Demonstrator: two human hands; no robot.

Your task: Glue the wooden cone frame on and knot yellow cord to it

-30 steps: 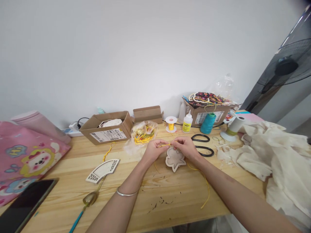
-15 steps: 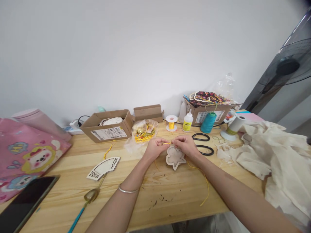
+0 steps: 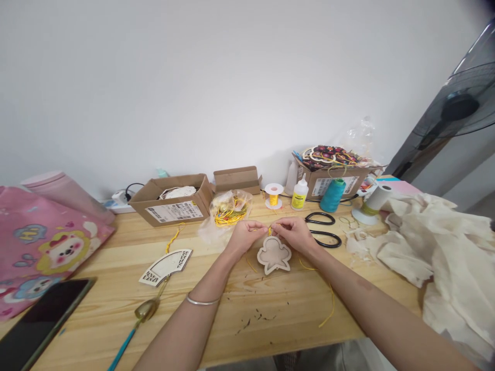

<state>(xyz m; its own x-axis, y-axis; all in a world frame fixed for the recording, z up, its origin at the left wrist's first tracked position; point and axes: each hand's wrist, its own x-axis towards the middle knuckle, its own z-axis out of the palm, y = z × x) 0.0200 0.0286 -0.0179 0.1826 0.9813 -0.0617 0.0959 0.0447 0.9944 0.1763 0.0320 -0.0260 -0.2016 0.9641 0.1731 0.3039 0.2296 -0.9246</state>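
Observation:
A flower-shaped wooden piece (image 3: 274, 255) with a pale centre hangs below my fingertips on a yellow cord (image 3: 269, 231). My left hand (image 3: 247, 237) pinches the cord from the left side, and my right hand (image 3: 292, 232) pinches it from the right, with the fingertips of both nearly touching. A loose length of the cord runs under my right forearm and lies on the table beyond it. Black-handled scissors (image 3: 327, 238) are just right of my right hand.
Along the wall stand an open cardboard box (image 3: 174, 211), a bag of yellow cords (image 3: 231, 211), a yellow spool (image 3: 274, 198), a glue bottle (image 3: 299, 193) and a teal thread cone (image 3: 332, 196). Left lie a fan-shaped piece (image 3: 166, 265) and a phone (image 3: 42, 319); right, cream cloth (image 3: 452, 257).
The flower-shaped piece has swung slightly left and turned to face the camera more squarely. My fingertips have come closer together at the cord just above it.

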